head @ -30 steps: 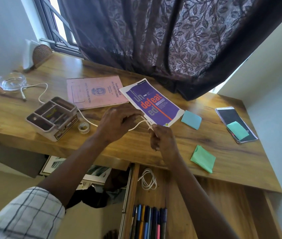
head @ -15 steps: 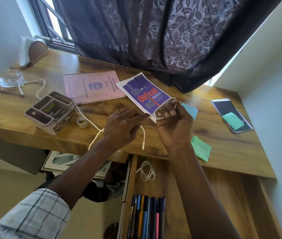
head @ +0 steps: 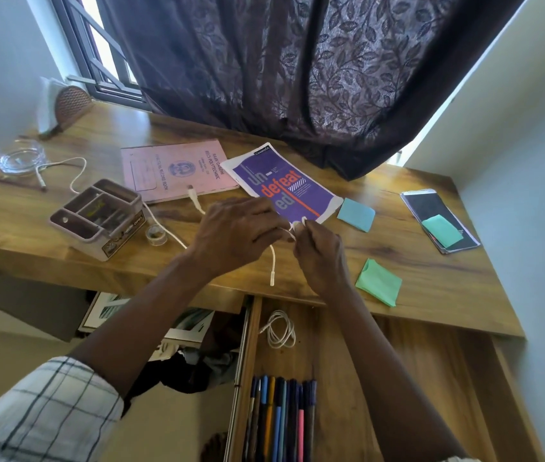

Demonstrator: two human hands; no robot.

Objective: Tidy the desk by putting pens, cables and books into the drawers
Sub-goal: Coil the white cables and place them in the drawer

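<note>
Over the desk's front edge both hands work a white cable [head: 273, 261]. My left hand [head: 234, 233] grips it and my right hand [head: 317, 253] pinches a small loop of it. One plug end hangs down between them; another stretch lies across the pink record book [head: 177, 170]. A purple book [head: 286, 188] lies just beyond my hands. The open drawer [head: 334, 378] below holds a coiled white cable [head: 279, 330] and several pens [head: 282, 418]. Another white cable [head: 74, 170] trails near the left side.
A compartment organiser box [head: 97, 216], a small clear jar [head: 156, 234] and a glass ashtray [head: 17, 158] stand at the left. Blue [head: 356, 214] and green [head: 379, 281] sticky pads and a phone [head: 437, 218] lie at the right. A dark curtain [head: 297, 71] hangs behind.
My right hand lowered from over the purple book toward the desk edge and turned, keeping the loop. My left hand drew closer to it, and a cable end now lies on the pink book.
</note>
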